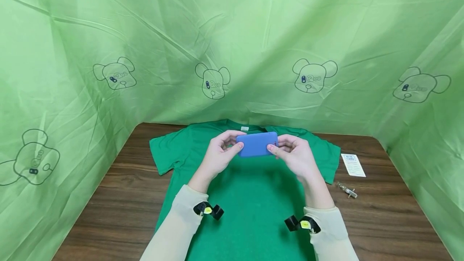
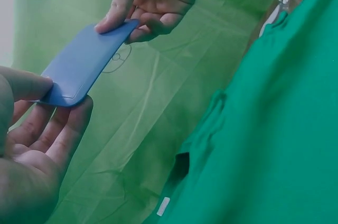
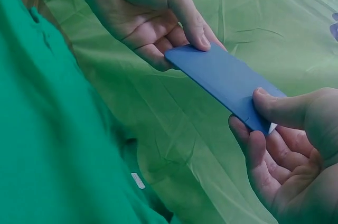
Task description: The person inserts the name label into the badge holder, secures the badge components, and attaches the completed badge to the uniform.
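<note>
Between the two grips, raised above the green T-shirt (image 1: 250,208), is a flat blue case (image 1: 255,144), held lengthwise from side to side. The left grip (image 1: 219,151) pinches its left end and the right grip (image 1: 295,155) its right end, each with the thumb on the near face and fingers behind. The step in hand looks like steadying or checking the case. Right of the right grip, on the counter (image 1: 125,190), lie a white printed card (image 1: 353,165) and what looks like a metal clip (image 1: 349,192), both well apart from the case. Should either be wanted, the next move would call for the right grip to release and reach outward while the left bears the case alone.
</note>
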Motion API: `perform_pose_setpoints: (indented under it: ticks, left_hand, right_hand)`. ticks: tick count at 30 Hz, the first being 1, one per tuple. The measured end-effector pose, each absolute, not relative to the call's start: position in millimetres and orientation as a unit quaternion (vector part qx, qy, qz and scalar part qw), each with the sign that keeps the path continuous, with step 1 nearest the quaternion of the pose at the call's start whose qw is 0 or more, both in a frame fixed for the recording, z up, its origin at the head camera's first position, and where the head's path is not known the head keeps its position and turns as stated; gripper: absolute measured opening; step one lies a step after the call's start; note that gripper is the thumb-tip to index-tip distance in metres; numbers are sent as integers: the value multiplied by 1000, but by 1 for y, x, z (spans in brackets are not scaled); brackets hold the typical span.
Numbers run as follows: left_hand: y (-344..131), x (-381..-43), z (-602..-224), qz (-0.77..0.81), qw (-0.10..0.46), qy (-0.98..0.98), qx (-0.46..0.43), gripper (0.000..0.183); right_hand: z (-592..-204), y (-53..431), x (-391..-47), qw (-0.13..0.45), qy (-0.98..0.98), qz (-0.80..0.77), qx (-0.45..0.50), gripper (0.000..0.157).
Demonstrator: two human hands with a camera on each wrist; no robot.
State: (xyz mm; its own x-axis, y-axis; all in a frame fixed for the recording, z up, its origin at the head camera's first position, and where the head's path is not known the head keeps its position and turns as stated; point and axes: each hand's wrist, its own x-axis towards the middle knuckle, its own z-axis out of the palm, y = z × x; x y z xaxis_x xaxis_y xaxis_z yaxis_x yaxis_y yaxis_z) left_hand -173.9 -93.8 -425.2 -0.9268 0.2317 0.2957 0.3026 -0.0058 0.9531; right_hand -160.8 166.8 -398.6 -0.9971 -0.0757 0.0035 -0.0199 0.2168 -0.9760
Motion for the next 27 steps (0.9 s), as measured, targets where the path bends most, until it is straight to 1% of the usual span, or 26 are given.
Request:
perform_pose_setpoints:
  ticks: [10,27]
  left_hand:
    - [-93,-174,-426,-682,32,-703,-198,25]
    - [-91,-175,-429,-691,43,-694,-199,24]
  right_hand:
    - [-396,167,-159,17,786,-617,-37,25]
    - [-393,168,-157,19,797,-603,-39,27]
